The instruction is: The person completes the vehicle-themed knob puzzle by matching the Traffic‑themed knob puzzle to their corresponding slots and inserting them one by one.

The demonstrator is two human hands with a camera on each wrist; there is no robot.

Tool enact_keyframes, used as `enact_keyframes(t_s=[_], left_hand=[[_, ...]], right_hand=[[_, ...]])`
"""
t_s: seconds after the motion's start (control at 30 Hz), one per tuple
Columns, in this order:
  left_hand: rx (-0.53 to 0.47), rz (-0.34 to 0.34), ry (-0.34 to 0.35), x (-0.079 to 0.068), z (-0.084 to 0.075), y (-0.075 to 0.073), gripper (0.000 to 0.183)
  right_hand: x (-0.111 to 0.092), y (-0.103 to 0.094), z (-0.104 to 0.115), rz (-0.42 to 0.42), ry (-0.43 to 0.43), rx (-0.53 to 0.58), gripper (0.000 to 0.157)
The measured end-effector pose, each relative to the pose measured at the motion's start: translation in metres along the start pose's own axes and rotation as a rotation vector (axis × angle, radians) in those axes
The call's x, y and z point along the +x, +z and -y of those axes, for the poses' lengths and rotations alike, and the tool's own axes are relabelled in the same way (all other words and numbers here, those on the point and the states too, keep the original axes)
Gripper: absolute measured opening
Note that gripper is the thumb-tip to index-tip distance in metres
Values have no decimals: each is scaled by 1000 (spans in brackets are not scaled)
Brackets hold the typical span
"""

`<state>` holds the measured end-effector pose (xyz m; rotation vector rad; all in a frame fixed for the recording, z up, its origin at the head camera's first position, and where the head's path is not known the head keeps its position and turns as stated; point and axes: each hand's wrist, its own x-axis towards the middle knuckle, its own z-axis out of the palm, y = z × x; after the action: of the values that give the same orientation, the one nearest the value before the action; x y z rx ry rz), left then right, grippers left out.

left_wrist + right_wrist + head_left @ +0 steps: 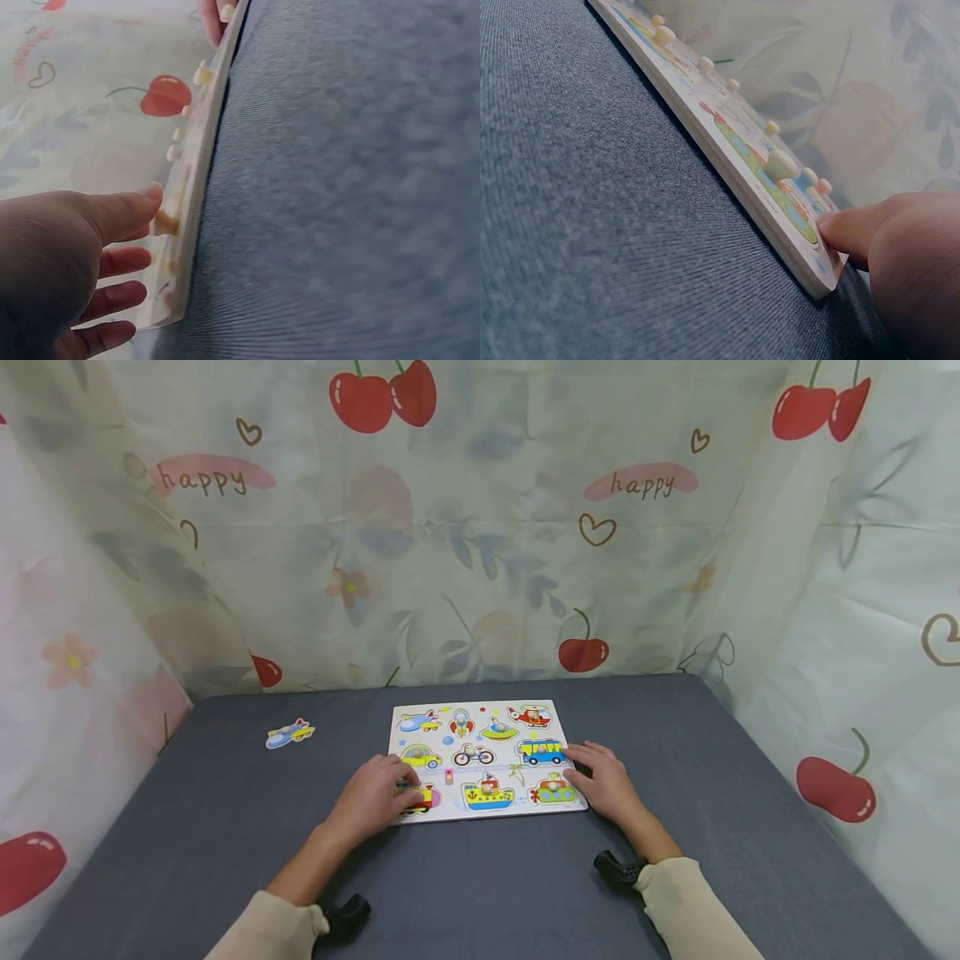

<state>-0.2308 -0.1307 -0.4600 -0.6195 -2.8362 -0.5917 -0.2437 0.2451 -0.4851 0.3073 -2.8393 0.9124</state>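
A white wooden peg puzzle board (453, 807) with knobbed vehicle pieces lies flat on the dark grey cloth. My left hand (375, 797) rests over its near left corner, by the red and yellow train piece (427, 799). In the left wrist view the thumb is beside a knob (166, 223), with the other fingers loosely spread. At the right edge, my right hand (606, 782) touches the board near the bus piece (540, 752) and the submarine piece (555, 790). Its thumb (836, 227) rests on the board's surface; its other fingers are mostly hidden in the right wrist view.
A loose airplane piece (289, 734) lies on the cloth (247, 793) left of the board. The board's upper left bears an airplane picture (418, 722). Cherry-printed curtains (465, 568) stand behind and on both sides. Black wrist straps (348, 917) sit at the sleeves.
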Motion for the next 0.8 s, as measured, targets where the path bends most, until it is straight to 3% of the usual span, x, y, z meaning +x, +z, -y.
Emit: enact_keyframes(t_s=[0.33,0.8], left_hand=[[-52,11,-28,7,7,-13,9],[-61,-70,-52,16,41,-20,13]], right_hand=[[0,0,0,-5,-8,14,41],[0,0,0,0,2,14,42]])
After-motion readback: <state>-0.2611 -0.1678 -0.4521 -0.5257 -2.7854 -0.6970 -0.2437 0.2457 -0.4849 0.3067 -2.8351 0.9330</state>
